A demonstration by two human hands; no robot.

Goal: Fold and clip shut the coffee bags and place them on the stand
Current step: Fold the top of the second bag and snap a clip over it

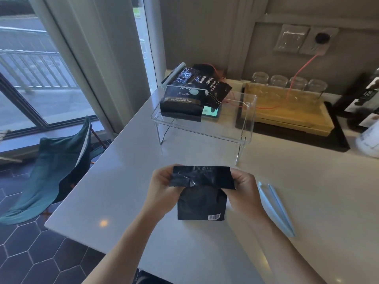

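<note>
A black coffee bag (pixel 202 203) stands upright on the white counter in front of me, barcode at its lower right. My left hand (pixel 162 185) and my right hand (pixel 243 186) each grip one end of its top flap, which is bent over toward me. A light blue bag clip (pixel 274 208) lies open on the counter just right of my right hand. Further back stands the clear acrylic stand (pixel 244 121). On its left end sit several black coffee bags (pixel 180 104), the front one shut with a clip.
Behind the stand a wooden tray (pixel 291 111) with upturned glasses sits on a black mat, crossed by an orange cable (pixel 301 72). Dark bottles and a white container (pixel 369 140) stand far right. The counter edge falls off left, toward a teal chair (pixel 59 167).
</note>
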